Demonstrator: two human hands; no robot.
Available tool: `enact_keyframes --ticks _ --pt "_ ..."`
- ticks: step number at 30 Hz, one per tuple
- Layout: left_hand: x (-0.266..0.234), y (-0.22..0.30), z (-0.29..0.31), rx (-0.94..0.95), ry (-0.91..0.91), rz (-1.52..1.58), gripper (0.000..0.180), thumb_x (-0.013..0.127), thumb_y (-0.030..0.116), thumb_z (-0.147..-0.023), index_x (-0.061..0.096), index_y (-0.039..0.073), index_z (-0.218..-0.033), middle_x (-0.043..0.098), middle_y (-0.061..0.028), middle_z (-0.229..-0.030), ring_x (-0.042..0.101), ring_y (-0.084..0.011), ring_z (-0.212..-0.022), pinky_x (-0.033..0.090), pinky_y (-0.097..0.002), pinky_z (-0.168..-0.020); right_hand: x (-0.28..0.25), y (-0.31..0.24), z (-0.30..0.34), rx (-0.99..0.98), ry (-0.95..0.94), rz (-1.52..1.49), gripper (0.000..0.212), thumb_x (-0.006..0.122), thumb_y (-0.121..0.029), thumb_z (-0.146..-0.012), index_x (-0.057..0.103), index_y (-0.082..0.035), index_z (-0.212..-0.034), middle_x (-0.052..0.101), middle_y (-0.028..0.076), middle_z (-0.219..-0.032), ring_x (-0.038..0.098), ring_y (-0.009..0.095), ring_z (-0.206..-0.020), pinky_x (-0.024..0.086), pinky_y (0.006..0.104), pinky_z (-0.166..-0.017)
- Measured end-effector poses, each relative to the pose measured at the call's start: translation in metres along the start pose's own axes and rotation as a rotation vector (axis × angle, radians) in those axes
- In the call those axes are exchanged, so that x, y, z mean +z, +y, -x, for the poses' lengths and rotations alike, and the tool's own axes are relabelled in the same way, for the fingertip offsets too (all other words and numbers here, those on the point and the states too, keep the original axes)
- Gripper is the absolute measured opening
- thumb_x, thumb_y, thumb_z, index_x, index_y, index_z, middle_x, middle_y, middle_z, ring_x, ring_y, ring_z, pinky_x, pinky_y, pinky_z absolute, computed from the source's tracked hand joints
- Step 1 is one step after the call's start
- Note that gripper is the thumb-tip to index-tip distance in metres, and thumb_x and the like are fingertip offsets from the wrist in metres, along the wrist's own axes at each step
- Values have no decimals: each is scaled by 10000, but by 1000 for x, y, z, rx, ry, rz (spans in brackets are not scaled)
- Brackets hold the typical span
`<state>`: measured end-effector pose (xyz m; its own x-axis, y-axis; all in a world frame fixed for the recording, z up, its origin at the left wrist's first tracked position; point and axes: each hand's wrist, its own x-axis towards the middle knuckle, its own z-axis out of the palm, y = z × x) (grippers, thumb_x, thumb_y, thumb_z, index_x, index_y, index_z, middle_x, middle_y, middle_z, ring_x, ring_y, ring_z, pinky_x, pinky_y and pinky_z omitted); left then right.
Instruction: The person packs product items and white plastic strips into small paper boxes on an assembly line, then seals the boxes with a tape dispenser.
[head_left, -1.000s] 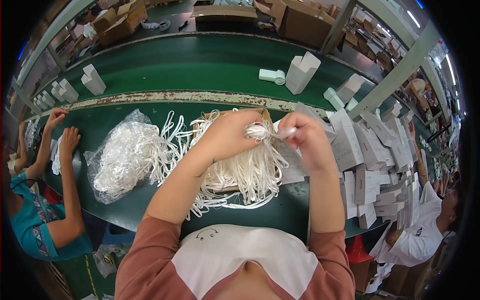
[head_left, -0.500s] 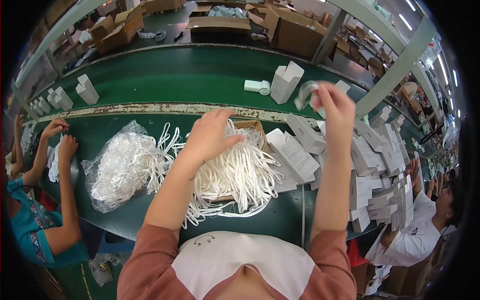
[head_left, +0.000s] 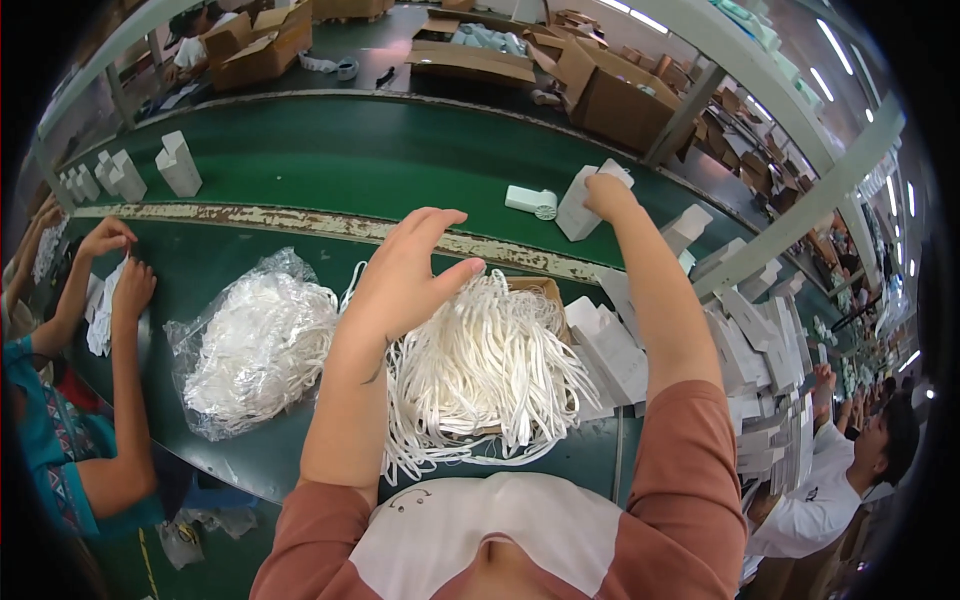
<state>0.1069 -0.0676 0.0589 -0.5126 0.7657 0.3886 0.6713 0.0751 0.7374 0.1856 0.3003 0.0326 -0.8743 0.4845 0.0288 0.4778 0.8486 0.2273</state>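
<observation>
My left hand (head_left: 405, 275), fingers spread and empty, hovers over the left part of a heap of white cords (head_left: 500, 370). The cords lie in and spill over a shallow cardboard box (head_left: 540, 288). Beyond it, on the green belt, my right hand (head_left: 608, 197) is closed at the open top of an upright white carton (head_left: 577, 215). Its fingertips are hidden by the hand and flaps, so whatever they hold is out of sight. A pale mint handheld fan (head_left: 530, 201) lies just left of that carton.
A clear plastic bag of white cords (head_left: 255, 350) lies at left. White cartons (head_left: 610, 345) are piled at right. A worn ledge (head_left: 300, 222) separates table and belt; more cartons (head_left: 178, 165) stand on the belt. Co-workers sit left (head_left: 80, 440) and right (head_left: 825, 490).
My right hand has gone from the air right of the carton, where it held a small white looped item, to the carton's top. My left hand stays open over the cords. The view has shifted.
</observation>
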Motion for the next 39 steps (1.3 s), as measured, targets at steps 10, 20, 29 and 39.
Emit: enact_keyframes --ticks 10,20,29,39 --pt "18 -38 -15 41 41 85 797 714 222 -699 285 71 -1353 348 -160 -1357 350 -276 -1243 351 -323 -961 -100 -124 79 -871 232 -235 130 625 -60 -695 587 -49 -819 588 103 -819 556 290 -810 451 378 -722" --pt "-13 -78 -20 -208 272 534 529 694 28 -684 463 -16 -1158 571 -111 -1022 552 -186 -945 456 -302 -828 -112 -123 4 -423 377 -521 286 599 -184 -786 558 -61 -1041 546 103 -1111 551 274 -972 444 367 -826" --pt "-19 -75 -18 -271 230 603 572 687 13 -676 442 -2 -1192 552 -125 -1093 546 -198 -982 437 -309 -855 48 -105 -62 -134 -94 -37 563 697 -360 -691 500 -67 -1129 527 138 -1132 505 298 -1052 434 417 -842" --pt "-13 -85 -18 -189 98 426 561 679 21 -675 466 48 -1193 553 -113 -1118 537 -236 -1012 409 -329 -889 -106 -108 54 -632 247 -888 435 608 35 -650 545 -85 -1063 574 89 -1056 544 225 -992 410 321 -889"
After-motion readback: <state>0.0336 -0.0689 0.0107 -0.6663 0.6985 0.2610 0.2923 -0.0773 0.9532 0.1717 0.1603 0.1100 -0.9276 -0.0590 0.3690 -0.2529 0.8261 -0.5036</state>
